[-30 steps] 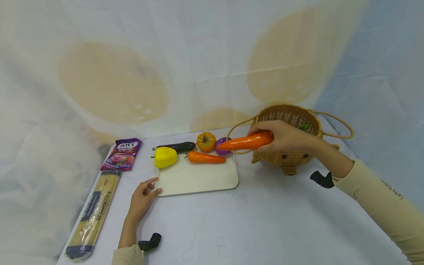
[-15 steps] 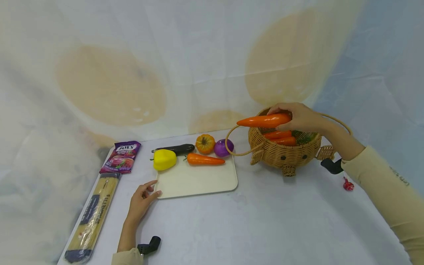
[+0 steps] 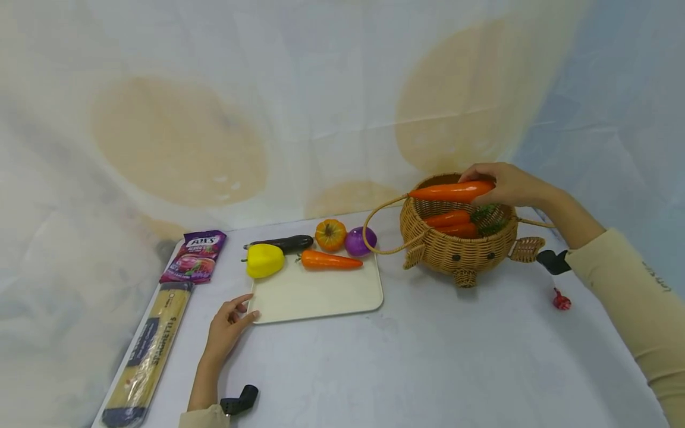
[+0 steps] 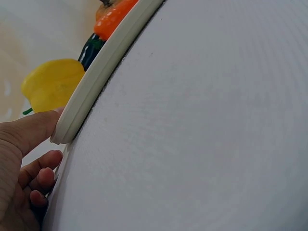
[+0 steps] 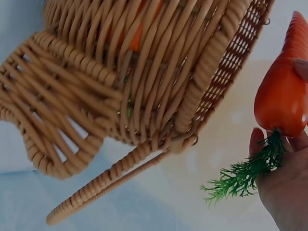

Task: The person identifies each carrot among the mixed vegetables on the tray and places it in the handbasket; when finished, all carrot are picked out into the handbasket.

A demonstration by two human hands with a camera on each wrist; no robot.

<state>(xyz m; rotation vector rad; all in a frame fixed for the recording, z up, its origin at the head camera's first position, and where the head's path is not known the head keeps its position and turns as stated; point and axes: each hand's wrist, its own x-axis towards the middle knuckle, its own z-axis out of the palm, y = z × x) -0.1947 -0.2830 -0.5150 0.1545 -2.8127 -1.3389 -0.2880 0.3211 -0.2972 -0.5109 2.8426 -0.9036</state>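
Note:
My right hand (image 3: 516, 185) grips an orange carrot (image 3: 449, 192) above the mouth of the wicker basket (image 3: 446, 252). In the right wrist view the held carrot (image 5: 284, 91) shows its green leafy top by the palm. Inside the basket lie two more carrots (image 3: 455, 230) with green tops. My left hand (image 3: 227, 330) holds the front left corner of the cream tray (image 3: 316, 297), thumb and fingers at its rim. On the tray are a yellow bell pepper (image 3: 265, 260), a carrot (image 3: 330, 260), an eggplant (image 3: 291, 243), a small pumpkin (image 3: 330, 235) and a purple onion-like ball (image 3: 360, 241).
At the left lie a purple FOX'S bag (image 3: 195, 257) and a spaghetti packet (image 3: 150, 353). The basket's looped handle (image 3: 369, 229) reaches over the tray's right back corner. A red wrapped candy (image 3: 562, 300) lies right of the basket on the white cloth.
My right hand has carried the carrot up and rightward, from the basket's front left to above its opening. The carrots inside came into sight. My left hand stays at the tray corner.

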